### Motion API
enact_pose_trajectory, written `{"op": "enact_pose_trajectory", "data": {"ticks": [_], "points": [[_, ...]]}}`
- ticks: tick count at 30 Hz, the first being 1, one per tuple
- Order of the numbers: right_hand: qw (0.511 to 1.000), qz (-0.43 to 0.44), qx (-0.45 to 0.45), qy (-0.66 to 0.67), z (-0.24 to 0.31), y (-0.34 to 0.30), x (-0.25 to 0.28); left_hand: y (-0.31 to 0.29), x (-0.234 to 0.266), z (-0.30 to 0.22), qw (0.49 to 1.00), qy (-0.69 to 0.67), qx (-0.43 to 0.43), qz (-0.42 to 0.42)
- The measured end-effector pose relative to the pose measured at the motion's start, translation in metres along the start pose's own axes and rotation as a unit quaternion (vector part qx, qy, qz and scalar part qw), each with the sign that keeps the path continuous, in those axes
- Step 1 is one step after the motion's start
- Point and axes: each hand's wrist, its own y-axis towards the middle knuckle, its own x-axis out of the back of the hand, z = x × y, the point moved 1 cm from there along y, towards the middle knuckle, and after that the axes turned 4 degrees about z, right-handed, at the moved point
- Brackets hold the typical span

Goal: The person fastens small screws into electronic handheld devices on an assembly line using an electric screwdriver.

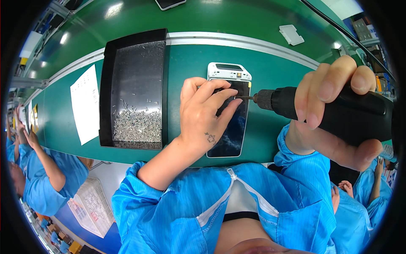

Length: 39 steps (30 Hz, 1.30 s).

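Right hand (319,91) gripping a black power screwdriver (355,118), left hand (201,112) bunched narrow by its bit (248,98)
Can't tell if the left's holding anything; dark-screened device (228,139) lies under it on the green surface (266,127), black tray (139,72) of screws (137,129) to the left.

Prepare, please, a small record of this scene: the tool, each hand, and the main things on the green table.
Tool: black electric screwdriver, its thin metal bit pointing left
Right hand: wrapped around the screwdriver
Left hand: fingers gathered at the bit's tip, over a flat rectangular device with dark glossy face; a held screw cannot be made out
Container: black rectangular plastic tray with many small silver metal screws
Left of tray: white paper sheet
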Motion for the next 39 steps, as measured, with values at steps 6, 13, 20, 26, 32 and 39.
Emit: {"op": "enact_pose_trajectory", "data": {"ticks": [6, 13, 20, 26, 32, 39], "points": [[1.000, -0.009, -0.007, 0.000, -0.001, 0.000, -0.003, -0.002, 0.000, 0.003, 0.999, 0.015, -0.023, -0.020], [1.000, -0.004, -0.006, -0.003, -0.004, 0.000, -0.002, -0.002, -0.001, 0.004, 0.998, 0.031, -0.043, -0.029], [1.000, 0.001, -0.009, -0.008, -0.003, 0.000, -0.001, -0.002, 0.002, 0.004, 0.998, 0.045, -0.039, -0.015], [1.000, -0.022, 0.022, -0.004, -0.015, -0.002, 0.008, -0.034, 0.006, 0.002, 0.994, 0.025, -0.046, 0.100], [0.998, 0.057, -0.009, -0.022, -0.026, 0.006, 0.027, -0.049, -0.009, 0.001, 0.980, 0.033, -0.071, 0.184], [0.997, 0.063, -0.008, -0.033, -0.032, 0.006, 0.024, -0.050, -0.009, 0.003, 0.974, 0.079, -0.091, 0.192]]}}
